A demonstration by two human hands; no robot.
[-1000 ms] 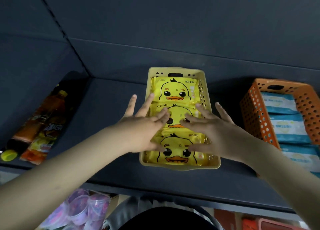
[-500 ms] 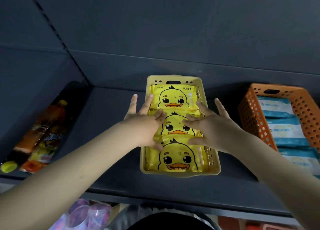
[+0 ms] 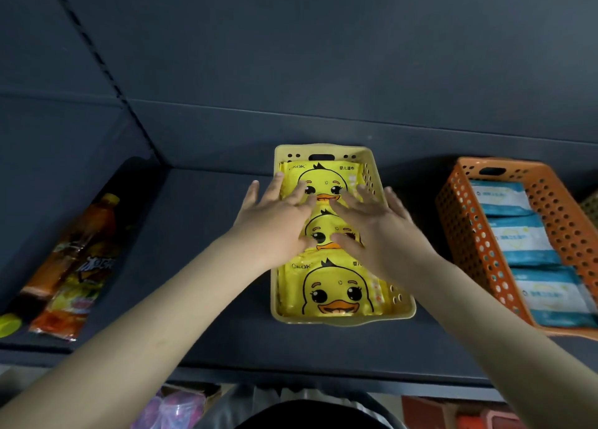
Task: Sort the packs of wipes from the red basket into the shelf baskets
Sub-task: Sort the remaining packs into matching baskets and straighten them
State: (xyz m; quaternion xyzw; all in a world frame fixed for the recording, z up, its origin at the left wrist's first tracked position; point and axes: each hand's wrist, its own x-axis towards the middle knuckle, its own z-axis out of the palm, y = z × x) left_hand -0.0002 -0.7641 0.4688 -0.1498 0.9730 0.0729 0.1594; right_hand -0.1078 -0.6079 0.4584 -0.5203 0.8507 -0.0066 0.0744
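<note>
3 duck wipe packs (image 3: 328,231) lie flat in yellow basket (image 3: 396,313) on shelf. Left hand (image 3: 278,221) and right hand (image 3: 377,224) open, palms pressing middle pack, gripping nothing. Packs look soft, light, slick film; best pinched at edges.

A basket (image 3: 372,169) sits on the shelf (image 3: 200,266) in the middle, holding three packs of wipes in a row from front to back: the front pack (image 3: 326,289), the middle pack (image 3: 326,231) and the back pack (image 3: 320,179). The left hand (image 3: 275,221) and right hand (image 3: 378,228) lie flat side by side on the middle and back packs. To the right, apart, stands a second basket (image 3: 466,234) with what look like three more packs (image 3: 517,241) in a row. Far left on the shelf, bottles (image 3: 74,260) lie on their sides.
</note>
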